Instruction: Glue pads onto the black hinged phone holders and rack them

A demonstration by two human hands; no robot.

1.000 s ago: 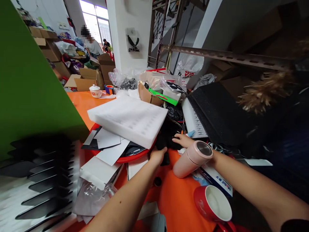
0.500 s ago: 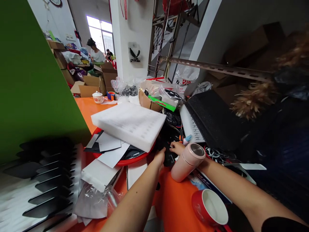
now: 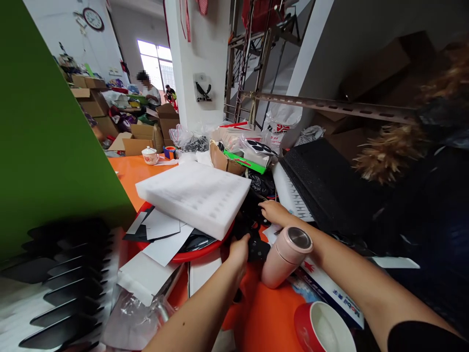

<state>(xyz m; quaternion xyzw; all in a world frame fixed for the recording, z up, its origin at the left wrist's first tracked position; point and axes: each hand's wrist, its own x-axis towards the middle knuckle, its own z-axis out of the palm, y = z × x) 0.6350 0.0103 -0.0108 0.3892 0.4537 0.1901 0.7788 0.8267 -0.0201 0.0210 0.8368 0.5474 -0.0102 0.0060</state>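
My left hand (image 3: 240, 252) is closed at the edge of a black, speckled pile (image 3: 257, 247); its thumb shows on top and the other fingers are mostly hidden. Further off, my right hand (image 3: 274, 212) reaches into the same dark pile with curled fingers. What its fingertips hold cannot be made out. A pink tumbler (image 3: 286, 259) with a metal-topped lid leans beside my right forearm. To the left of my left hand, a white foam slab (image 3: 198, 193) lies across a red basin (image 3: 198, 256) with black and white sheets in it.
A red mug (image 3: 306, 325) and a blue-and-white box (image 3: 339, 296) are near the front right. Black flat pieces (image 3: 69, 293) stand in a row at left. A green panel (image 3: 66, 122) blocks the left side. Behind lie a green tray (image 3: 252, 166) and a lidded cup (image 3: 149, 155).
My right hand has moved away from my left, forward into the dark pile. My left hand sits slightly lower and nearer. The whole view has shifted a little.
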